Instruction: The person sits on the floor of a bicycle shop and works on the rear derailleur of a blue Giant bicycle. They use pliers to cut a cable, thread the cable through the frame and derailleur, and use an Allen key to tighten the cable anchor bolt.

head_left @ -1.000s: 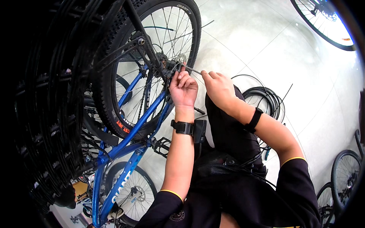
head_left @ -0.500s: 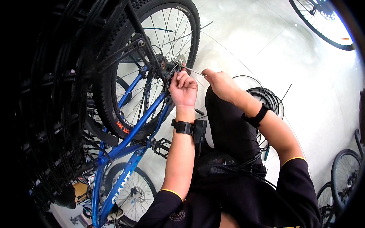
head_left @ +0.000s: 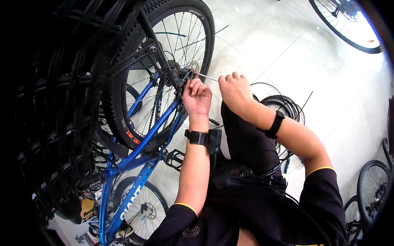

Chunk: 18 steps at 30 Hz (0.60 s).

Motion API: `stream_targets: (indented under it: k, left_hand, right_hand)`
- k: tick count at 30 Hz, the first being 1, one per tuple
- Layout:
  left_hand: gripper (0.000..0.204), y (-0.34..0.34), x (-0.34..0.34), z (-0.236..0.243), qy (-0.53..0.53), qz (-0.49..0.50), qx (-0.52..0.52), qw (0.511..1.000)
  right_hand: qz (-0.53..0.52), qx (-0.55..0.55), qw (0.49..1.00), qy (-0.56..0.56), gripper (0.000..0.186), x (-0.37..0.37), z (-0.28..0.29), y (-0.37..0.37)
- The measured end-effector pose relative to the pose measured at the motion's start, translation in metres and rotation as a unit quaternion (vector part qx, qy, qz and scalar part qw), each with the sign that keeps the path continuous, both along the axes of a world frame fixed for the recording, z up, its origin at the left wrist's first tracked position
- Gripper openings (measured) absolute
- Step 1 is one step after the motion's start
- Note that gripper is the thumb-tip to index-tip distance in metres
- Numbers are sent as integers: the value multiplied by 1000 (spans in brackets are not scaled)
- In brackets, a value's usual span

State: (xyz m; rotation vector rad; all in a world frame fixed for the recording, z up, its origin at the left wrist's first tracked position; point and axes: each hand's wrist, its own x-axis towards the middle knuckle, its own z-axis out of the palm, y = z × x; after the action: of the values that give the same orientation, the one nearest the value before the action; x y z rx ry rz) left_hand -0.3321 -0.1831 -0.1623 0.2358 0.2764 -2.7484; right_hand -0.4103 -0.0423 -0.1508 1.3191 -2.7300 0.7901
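A blue bicycle (head_left: 143, 139) with a large knobby-tyred wheel (head_left: 115, 98) is at left. My left hand (head_left: 197, 98) is palm up at the hub mechanism (head_left: 180, 74), fingers curled and the index finger raised beside a small disc (head_left: 193, 65); what it grips is too small to make out. My right hand (head_left: 235, 90), back upward, is closed on a thin metal rod-like tool (head_left: 207, 76), which reaches leftward to that mechanism beside my left fingertips. A thin cable loops around the mechanism.
Coiled black cable (head_left: 289, 102) lies on the tiled floor (head_left: 262, 45) beyond my bent knee (head_left: 246, 127). Other bicycle wheels stand at top right (head_left: 349, 45), lower right (head_left: 361, 192) and lower left (head_left: 160, 192). Dark mesh-like shapes fill the left edge.
My right hand has shifted slightly and turned, its knuckles now higher, still on the rod. My left hand stays at the hub, moved very slightly left.
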Motion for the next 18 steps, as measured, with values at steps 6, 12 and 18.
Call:
stream_targets:
  k: [6, 12, 18]
  left_hand:
    - [35, 1, 2, 2, -38, -19, -59, 997]
    - [34, 2, 2, 0, -65, -30, -101, 992]
    - [31, -1, -1, 5, -171, -9, -144, 975]
  right_hand:
    - [-4, -158, 634, -757, 27, -42, -14, 3]
    - [89, -220, 404, -883, 21, -38, -29, 10]
    - [96, -150, 857, -483, 21, -25, -15, 9]
